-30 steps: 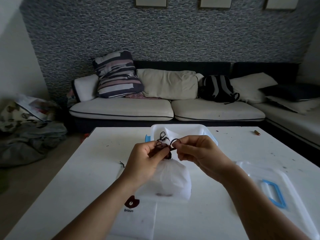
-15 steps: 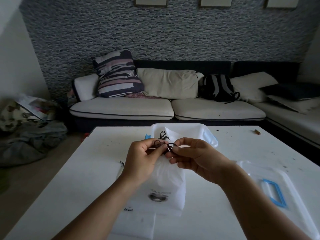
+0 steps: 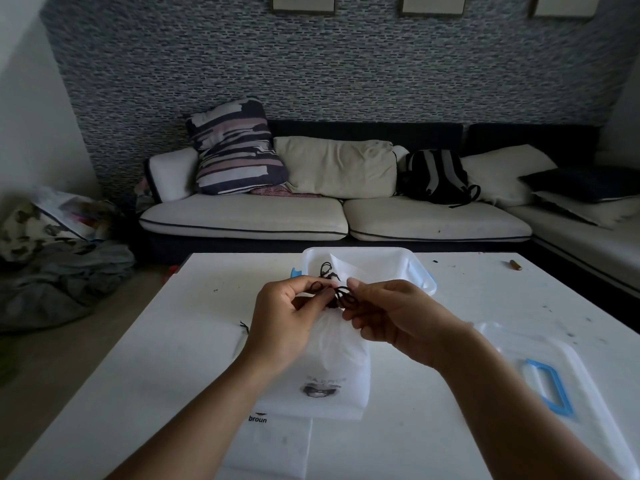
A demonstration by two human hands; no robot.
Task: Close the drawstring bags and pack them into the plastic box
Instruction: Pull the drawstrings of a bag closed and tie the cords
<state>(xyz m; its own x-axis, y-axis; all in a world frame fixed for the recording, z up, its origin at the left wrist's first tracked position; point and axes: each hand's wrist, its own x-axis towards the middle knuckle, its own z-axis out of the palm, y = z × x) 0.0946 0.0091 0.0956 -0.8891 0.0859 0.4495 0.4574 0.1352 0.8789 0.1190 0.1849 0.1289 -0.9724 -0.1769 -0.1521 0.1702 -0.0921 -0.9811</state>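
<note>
A white drawstring bag with a dark printed face hangs above the white table, its neck gathered. My left hand pinches one loop of the black drawstring at the neck. My right hand pinches the other loop from the right. Behind my hands stands the clear plastic box with blue clips; another white bag with black cord lies inside it. A flat white bag marked "broun" lies on the table under my left forearm.
The box's clear lid with a blue handle lies on the table at the right. A small brown object sits near the table's far right edge. A sofa with cushions and a backpack stands behind the table.
The bag has swung from a bunched lump to hanging lower with its printed face toward me. Both hands stay at the neck, working the black cord loops closer together.
</note>
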